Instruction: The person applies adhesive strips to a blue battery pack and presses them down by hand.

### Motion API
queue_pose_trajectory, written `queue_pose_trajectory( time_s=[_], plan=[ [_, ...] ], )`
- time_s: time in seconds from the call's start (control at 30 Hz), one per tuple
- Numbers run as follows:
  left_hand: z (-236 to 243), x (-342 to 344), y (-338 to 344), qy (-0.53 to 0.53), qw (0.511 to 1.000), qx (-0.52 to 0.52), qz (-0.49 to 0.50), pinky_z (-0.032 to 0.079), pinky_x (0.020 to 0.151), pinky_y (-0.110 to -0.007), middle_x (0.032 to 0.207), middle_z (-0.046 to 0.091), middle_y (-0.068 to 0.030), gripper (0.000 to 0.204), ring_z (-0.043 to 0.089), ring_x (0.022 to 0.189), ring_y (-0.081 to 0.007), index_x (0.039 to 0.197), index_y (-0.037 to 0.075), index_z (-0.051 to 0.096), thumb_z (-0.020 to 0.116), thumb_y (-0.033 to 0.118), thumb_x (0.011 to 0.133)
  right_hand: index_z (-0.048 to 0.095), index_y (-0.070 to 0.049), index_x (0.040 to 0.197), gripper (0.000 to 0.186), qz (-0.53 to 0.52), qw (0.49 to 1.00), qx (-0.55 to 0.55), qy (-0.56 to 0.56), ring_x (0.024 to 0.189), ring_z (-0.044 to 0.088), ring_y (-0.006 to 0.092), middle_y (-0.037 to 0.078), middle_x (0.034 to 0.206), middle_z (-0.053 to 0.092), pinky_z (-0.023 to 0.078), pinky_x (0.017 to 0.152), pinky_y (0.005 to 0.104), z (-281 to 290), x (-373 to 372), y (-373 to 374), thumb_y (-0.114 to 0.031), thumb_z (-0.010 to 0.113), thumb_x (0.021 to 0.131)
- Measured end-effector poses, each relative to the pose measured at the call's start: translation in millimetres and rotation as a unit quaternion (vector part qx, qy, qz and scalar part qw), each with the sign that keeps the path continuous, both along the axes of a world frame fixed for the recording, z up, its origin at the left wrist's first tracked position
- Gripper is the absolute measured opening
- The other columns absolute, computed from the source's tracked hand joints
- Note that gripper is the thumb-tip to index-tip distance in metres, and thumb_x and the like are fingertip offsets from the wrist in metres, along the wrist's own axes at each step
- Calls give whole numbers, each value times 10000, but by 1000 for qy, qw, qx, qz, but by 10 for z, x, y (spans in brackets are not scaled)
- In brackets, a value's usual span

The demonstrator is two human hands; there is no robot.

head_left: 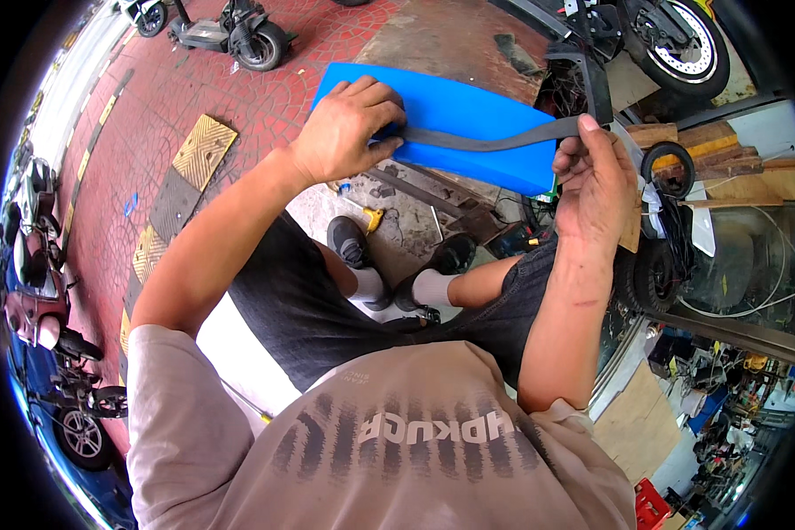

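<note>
A bright blue, smooth block-like pack lies crosswise in front of me, above my shoes. Along its near side runs a dark grey flat strip, slightly wavy between my hands. My left hand rests over the pack's left end, its fingers curled round the strip's left part. At the right end, my right hand pinches the strip between thumb and fingers, just beyond the pack's corner. A bit of green shows under that corner, near my right fingers. What supports the pack from below is hidden.
A yellow-handled tool lies on the floor by my shoes. Electric scooter at upper left; large wheel at upper right. Wooden boards and small tyres stand right. Striped kerb ramps lie left.
</note>
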State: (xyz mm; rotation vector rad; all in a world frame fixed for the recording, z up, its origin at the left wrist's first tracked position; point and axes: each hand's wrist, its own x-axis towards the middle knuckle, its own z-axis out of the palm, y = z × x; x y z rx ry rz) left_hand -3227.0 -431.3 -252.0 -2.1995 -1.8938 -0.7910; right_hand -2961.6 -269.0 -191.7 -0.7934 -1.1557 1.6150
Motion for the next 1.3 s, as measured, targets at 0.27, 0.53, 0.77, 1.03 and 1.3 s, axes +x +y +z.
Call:
queue_pose_trajectory(
  time_s=[0.27,0.53,0.77,1.03,1.3],
  plan=[
    [-46,-63,-13,-28,1000,-5,10,530,913,-431,1086,669,-80,287,625,1043,-307,1022,68,699,812,108,761,674,-65,897,195,3,1000,-8,-4,620,632,130,58,744,699,487,586,269,-92,-15,22,-190,824,889],
    [-46,-82,-11,-43,998,-33,27,532,911,-432,1077,667,-85,267,625,1047,-314,1022,70,708,803,121,777,673,-68,902,200,3,1000,-9,5,619,632,126,53,742,699,486,588,265,-131,-10,28,-192,829,885],
    [-20,-83,-12,-59,996,-52,35,530,925,-440,1083,667,-86,247,622,1062,-317,1017,75,718,799,124,788,671,-75,899,206,-2,1000,-11,0,618,631,125,54,744,701,490,590,269,-169,9,55,-200,834,884],
    [-10,-100,2,-81,993,-74,38,521,944,-444,1101,660,-88,222,616,1082,-320,1016,71,725,795,119,811,662,-83,878,200,9,1000,-12,-1,622,629,125,51,747,703,486,590,271,-261,41,107,-194,828,890],
    [-20,-135,57,-130,984,-111,50,495,993,-436,1115,639,-117,200,610,1111,-329,987,45,730,803,132,822,669,-84,873,184,5,1000,-16,-1,632,631,128,47,746,701,484,602,278,-254,26,100,-180,823,895]
  ],
)
